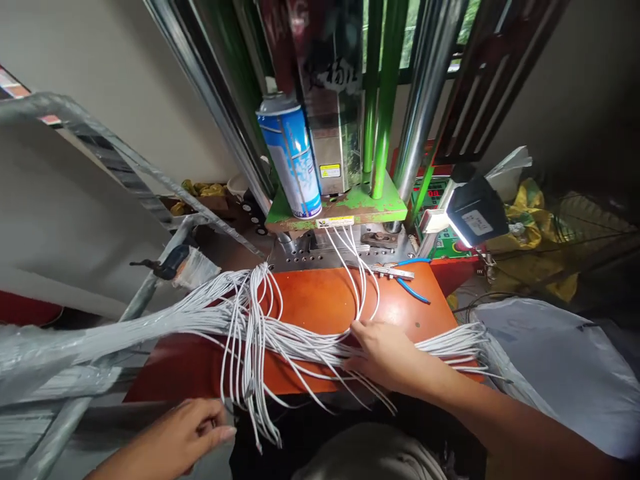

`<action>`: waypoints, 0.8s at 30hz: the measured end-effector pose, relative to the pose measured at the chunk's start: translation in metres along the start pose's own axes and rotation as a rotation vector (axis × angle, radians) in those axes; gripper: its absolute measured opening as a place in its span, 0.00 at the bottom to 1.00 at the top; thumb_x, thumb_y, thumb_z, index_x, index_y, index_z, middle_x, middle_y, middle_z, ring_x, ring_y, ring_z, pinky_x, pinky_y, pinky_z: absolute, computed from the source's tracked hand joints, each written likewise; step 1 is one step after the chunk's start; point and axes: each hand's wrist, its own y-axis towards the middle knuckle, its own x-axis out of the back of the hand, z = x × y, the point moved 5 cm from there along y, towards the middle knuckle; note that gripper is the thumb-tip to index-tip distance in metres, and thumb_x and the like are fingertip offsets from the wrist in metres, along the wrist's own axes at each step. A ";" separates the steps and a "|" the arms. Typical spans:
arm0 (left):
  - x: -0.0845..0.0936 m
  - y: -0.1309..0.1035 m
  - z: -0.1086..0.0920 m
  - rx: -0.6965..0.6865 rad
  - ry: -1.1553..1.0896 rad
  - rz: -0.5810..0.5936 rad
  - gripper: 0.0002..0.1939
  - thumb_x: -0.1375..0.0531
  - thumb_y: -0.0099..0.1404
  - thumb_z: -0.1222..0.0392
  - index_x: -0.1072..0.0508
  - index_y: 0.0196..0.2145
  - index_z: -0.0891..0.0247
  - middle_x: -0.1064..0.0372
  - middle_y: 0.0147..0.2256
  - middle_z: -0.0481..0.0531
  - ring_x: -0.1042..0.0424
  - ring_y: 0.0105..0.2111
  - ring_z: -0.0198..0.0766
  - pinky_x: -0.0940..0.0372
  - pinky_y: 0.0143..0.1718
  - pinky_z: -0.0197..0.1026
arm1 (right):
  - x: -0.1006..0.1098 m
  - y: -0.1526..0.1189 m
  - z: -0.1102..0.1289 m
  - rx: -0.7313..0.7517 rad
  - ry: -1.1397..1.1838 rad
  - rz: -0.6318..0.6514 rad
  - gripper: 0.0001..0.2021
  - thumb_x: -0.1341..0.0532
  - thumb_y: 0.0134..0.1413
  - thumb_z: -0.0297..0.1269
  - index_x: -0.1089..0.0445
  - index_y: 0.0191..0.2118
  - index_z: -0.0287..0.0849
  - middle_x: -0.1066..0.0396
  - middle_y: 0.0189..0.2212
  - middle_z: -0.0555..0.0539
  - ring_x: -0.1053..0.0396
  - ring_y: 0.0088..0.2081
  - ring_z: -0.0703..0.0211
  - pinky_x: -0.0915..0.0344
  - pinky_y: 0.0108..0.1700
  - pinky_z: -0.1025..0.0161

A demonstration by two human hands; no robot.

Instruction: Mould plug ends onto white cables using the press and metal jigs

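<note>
A thick bundle of white cables [300,342] runs across the orange work board [305,293], with many loose ends hanging over its front edge. My right hand [383,353] is closed over the bundle right of the middle, with its thumb and fingers round some cables. From beside that hand, a few white cables [354,267] rise in a loop to under the press's green plate [370,212]. My left hand [187,430] is at the lower left, short of the hanging ends. Its fingers are loosely curled and its thumb stands apart, with nothing seen in it.
Pliers with blue handles [413,291] lie at the board's back right. A blue and white spray can [293,160] stands on the green plate. A lit lamp [475,213] is at the right. A metal frame [135,300] wrapped in plastic stands at the left.
</note>
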 end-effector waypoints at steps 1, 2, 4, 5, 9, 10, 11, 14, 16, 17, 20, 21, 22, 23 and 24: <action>0.010 -0.004 -0.020 -0.046 0.009 0.031 0.21 0.37 0.57 0.35 0.16 0.41 0.46 0.18 0.38 0.48 0.21 0.36 0.51 0.25 0.40 0.47 | 0.001 0.006 0.001 0.035 0.040 0.059 0.09 0.32 0.61 0.43 0.26 0.39 0.42 0.25 0.32 0.47 0.30 0.31 0.56 0.41 0.33 0.63; 0.019 -0.006 -0.046 -0.114 0.012 0.030 0.25 0.38 0.59 0.34 0.18 0.50 0.43 0.18 0.44 0.48 0.20 0.41 0.52 0.25 0.45 0.48 | 0.002 0.010 0.000 0.081 0.100 0.118 0.07 0.34 0.61 0.41 0.25 0.36 0.43 0.27 0.28 0.49 0.33 0.28 0.59 0.45 0.31 0.64; 0.027 -0.001 -0.116 -0.359 0.015 -0.032 0.25 0.39 0.66 0.38 0.22 0.57 0.43 0.20 0.51 0.49 0.23 0.50 0.53 0.29 0.54 0.49 | 0.004 0.016 -0.006 0.171 0.289 0.253 0.09 0.36 0.61 0.41 0.26 0.33 0.43 0.30 0.25 0.52 0.39 0.25 0.63 0.49 0.29 0.65; 0.024 0.006 -0.156 -0.532 0.029 -0.054 0.22 0.42 0.70 0.42 0.22 0.57 0.45 0.21 0.52 0.51 0.23 0.52 0.52 0.30 0.57 0.49 | 0.005 0.019 -0.010 0.198 0.409 0.314 0.11 0.37 0.62 0.43 0.26 0.32 0.42 0.32 0.25 0.53 0.41 0.25 0.64 0.49 0.29 0.65; -0.008 0.065 -0.301 -1.213 0.274 -0.227 0.19 0.50 0.76 0.60 0.23 0.56 0.56 0.24 0.56 0.57 0.27 0.57 0.47 0.37 0.64 0.48 | 0.005 0.033 -0.030 0.188 0.796 0.396 0.22 0.37 0.63 0.55 0.31 0.27 0.41 0.41 0.22 0.55 0.48 0.26 0.65 0.50 0.29 0.65; -0.014 0.085 -0.325 -1.286 0.358 -0.358 0.18 0.48 0.75 0.63 0.23 0.56 0.59 0.26 0.58 0.59 0.29 0.60 0.47 0.40 0.67 0.50 | 0.004 0.036 -0.035 0.158 0.856 0.388 0.23 0.35 0.61 0.57 0.32 0.27 0.41 0.42 0.22 0.56 0.50 0.26 0.66 0.51 0.29 0.65; -0.020 0.105 -0.342 -1.303 0.437 -0.474 0.16 0.45 0.73 0.65 0.22 0.54 0.62 0.25 0.56 0.61 0.29 0.60 0.48 0.42 0.68 0.52 | 0.002 0.038 -0.039 0.123 0.909 0.392 0.24 0.34 0.59 0.58 0.32 0.27 0.41 0.43 0.21 0.56 0.50 0.25 0.66 0.52 0.29 0.65; -0.030 0.145 -0.352 -1.332 0.591 -0.595 0.13 0.40 0.74 0.56 0.22 0.49 0.66 0.22 0.45 0.62 0.25 0.49 0.49 0.43 0.68 0.58 | -0.003 0.038 -0.044 0.021 1.017 0.428 0.23 0.32 0.57 0.59 0.30 0.30 0.41 0.38 0.22 0.55 0.48 0.24 0.66 0.51 0.28 0.66; -0.024 0.156 -0.326 -1.337 0.637 -0.615 0.17 0.42 0.75 0.49 0.21 0.44 0.67 0.23 0.39 0.60 0.26 0.42 0.47 0.42 0.65 0.60 | 0.000 0.036 -0.042 0.023 0.984 0.403 0.23 0.34 0.59 0.60 0.30 0.30 0.42 0.34 0.23 0.53 0.45 0.25 0.65 0.48 0.28 0.66; -0.015 0.159 -0.305 -1.332 0.657 -0.620 0.19 0.43 0.76 0.48 0.21 0.40 0.67 0.24 0.36 0.58 0.27 0.40 0.46 0.40 0.64 0.60 | 0.003 0.036 -0.042 0.038 0.937 0.363 0.23 0.36 0.61 0.60 0.31 0.30 0.42 0.33 0.24 0.53 0.44 0.25 0.64 0.47 0.29 0.65; 0.024 0.169 -0.227 -1.243 0.737 -0.601 0.21 0.43 0.76 0.49 0.24 0.29 0.64 0.27 0.29 0.54 0.30 0.36 0.44 0.39 0.61 0.60 | 0.010 0.036 -0.044 0.081 0.777 0.212 0.22 0.41 0.66 0.57 0.31 0.31 0.43 0.32 0.27 0.51 0.39 0.29 0.61 0.43 0.33 0.65; 0.039 0.172 -0.202 -1.194 0.757 -0.604 0.22 0.43 0.76 0.51 0.25 0.26 0.63 0.29 0.27 0.53 0.29 0.36 0.44 0.39 0.62 0.61 | 0.010 0.036 -0.046 0.085 0.738 0.170 0.21 0.43 0.68 0.56 0.31 0.33 0.43 0.32 0.28 0.50 0.38 0.30 0.60 0.42 0.34 0.64; 0.052 0.174 -0.178 -1.132 0.762 -0.610 0.23 0.43 0.76 0.53 0.25 0.24 0.63 0.29 0.25 0.53 0.28 0.37 0.45 0.40 0.62 0.62 | 0.009 0.037 -0.048 0.084 0.702 0.136 0.21 0.45 0.70 0.55 0.30 0.34 0.43 0.31 0.29 0.50 0.37 0.31 0.59 0.42 0.35 0.64; 0.062 0.174 -0.160 -1.076 0.744 -0.623 0.22 0.44 0.76 0.55 0.25 0.25 0.63 0.28 0.26 0.53 0.27 0.41 0.47 0.41 0.63 0.64 | 0.008 0.037 -0.049 0.083 0.665 0.103 0.21 0.46 0.71 0.54 0.30 0.34 0.43 0.31 0.29 0.49 0.37 0.32 0.59 0.42 0.35 0.63; 0.069 0.171 -0.147 -1.024 0.711 -0.643 0.21 0.44 0.76 0.56 0.24 0.26 0.63 0.26 0.28 0.54 0.26 0.45 0.49 0.43 0.64 0.65 | 0.008 0.038 -0.049 0.082 0.622 0.069 0.20 0.47 0.71 0.53 0.31 0.35 0.43 0.31 0.30 0.49 0.37 0.32 0.59 0.42 0.35 0.63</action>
